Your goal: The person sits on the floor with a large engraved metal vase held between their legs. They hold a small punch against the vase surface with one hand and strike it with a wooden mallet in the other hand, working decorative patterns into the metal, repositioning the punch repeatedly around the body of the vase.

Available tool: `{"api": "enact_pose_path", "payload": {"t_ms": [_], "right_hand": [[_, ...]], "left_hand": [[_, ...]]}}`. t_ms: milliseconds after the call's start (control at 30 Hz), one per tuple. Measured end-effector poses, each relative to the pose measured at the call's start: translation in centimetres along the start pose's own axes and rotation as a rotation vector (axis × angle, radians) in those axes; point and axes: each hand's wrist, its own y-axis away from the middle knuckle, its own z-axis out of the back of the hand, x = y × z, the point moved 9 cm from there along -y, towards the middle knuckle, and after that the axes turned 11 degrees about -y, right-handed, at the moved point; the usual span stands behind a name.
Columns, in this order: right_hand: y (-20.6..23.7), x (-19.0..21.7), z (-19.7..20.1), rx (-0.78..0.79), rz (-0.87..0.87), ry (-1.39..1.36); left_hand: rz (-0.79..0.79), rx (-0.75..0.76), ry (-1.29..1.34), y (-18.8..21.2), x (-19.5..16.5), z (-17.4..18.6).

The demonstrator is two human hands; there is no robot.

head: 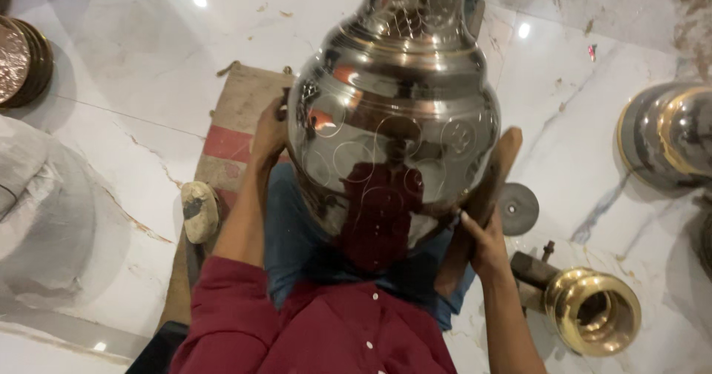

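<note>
Overhead, looking straight down: white marble floor (133, 85), veined and scuffed, takes up most of the view. Large polished metal pot (393, 114), round-bellied with a narrower neck pointing away, engraved with circles, lies across the person's lap over blue trousers (293, 233); a red shirt (326, 329) fills the bottom edge. Burlap mat (237, 114) with a red stripe lies under the legs. Left arm runs up along the pot's left flank, bare forearm, wrist bent inward; left hand (268, 133) presses against the pot's side, fingers closed together and curled round the wall, tips hidden behind the metal. Right arm comes up from lower right; right hand (486, 244) sits at the pot's lower right edge, fingers wrapped tight on a wooden mallet (486, 196) whose long body slants up alongside the pot and touches it. Stacked metal vessels (667, 133) stand at the right margin, well apart. Brass neck piece (593, 311) lies near the right elbow. Small round disc (517, 209) lies just beside the mallet. Pale stone (200, 211) rests on the mat's left edge.
</note>
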Motion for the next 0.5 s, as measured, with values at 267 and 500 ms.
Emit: {"api": "enact_pose_path", "payload": {"t_ms": [267, 500], "right_hand": [[0.9, 1.8, 1.8, -0.214, 0.195, 0.286], [7.6, 2.3, 4.9, -0.355, 0.350, 0.686]], "left_hand": [[-0.402, -0.606, -0.107, 5.5, -7.2, 6.6], [-0.839, 0.007, -0.139, 12.8, -16.5, -0.8]]}}
